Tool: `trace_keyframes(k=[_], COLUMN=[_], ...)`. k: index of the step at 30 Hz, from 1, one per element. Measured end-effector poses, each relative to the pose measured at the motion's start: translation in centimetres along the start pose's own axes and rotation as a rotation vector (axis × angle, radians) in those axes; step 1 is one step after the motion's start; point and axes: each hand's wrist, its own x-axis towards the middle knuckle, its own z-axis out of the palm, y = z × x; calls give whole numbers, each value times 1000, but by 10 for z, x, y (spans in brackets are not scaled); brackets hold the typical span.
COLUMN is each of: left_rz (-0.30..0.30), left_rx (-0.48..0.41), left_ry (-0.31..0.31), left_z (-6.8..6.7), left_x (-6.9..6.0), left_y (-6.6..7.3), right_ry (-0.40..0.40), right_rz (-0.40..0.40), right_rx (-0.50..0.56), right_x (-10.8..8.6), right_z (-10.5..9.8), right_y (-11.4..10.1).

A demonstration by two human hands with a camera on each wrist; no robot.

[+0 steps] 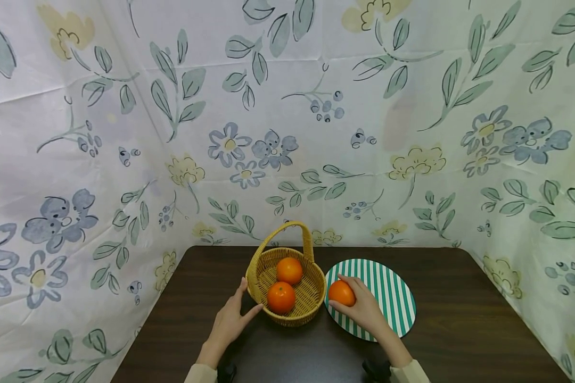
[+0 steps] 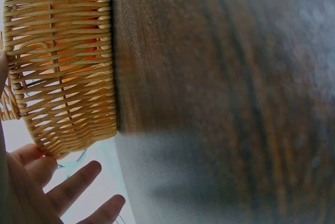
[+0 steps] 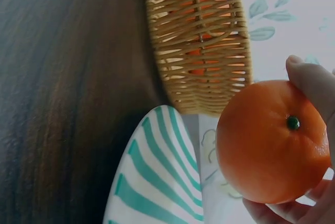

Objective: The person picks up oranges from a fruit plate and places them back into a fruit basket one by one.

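My right hand (image 1: 366, 310) holds an orange (image 1: 341, 293) between thumb and fingers, over the left part of a round green-and-white striped plate (image 1: 394, 298). In the right wrist view this orange (image 3: 264, 145) shows its green stem end and is raised off the plate (image 3: 157, 182). A yellow wicker basket (image 1: 308, 298) with an arched handle stands left of the plate, with two more oranges inside. At the basket's left side is my left hand (image 1: 229, 323), thumb and fingers spread apart. Its fingertips touch the wicker side (image 2: 68, 93) in the left wrist view.
Everything stands on a dark brown wooden table (image 1: 460, 308). A white cloth (image 1: 287, 207) with printed flowers and leaves hangs behind it and along both sides. The basket's handle (image 1: 307, 242) rises over its back part.
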Motion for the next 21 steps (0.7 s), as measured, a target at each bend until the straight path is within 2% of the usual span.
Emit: trace_keyframes(k=[21], left_rz=[-3], left_rx=[-3], left_ry=[-2], left_z=[0], left_x=[0], left_y=[0], right_ry=[30], right_rz=[-28], right_rx=[30], right_x=[13], right_z=[4], right_y=[-16])
